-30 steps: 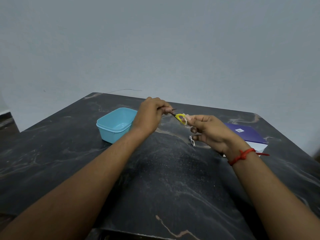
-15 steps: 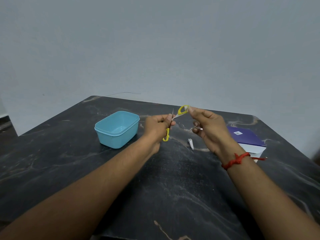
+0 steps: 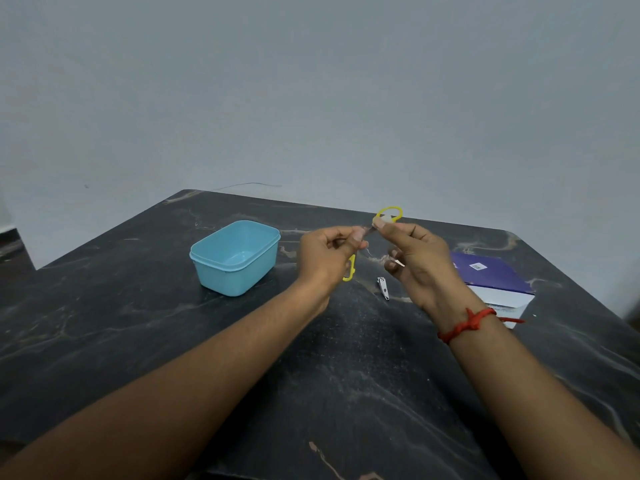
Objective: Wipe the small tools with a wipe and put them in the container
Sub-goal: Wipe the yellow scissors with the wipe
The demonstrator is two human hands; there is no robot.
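Table [image 3: 346,375]: one tub [image 3: 228,278], one clipper [image 3: 382,287] (scissors [image 3: 351,270] held)

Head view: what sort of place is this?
Probably a plain home room: dark marble-patterned table against a bare grey wall, holding a blue plastic container and a purple box.

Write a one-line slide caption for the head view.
Left hand and right hand hold yellow-handled scissors over the dark table, a blue container and a nail clipper resting on it.
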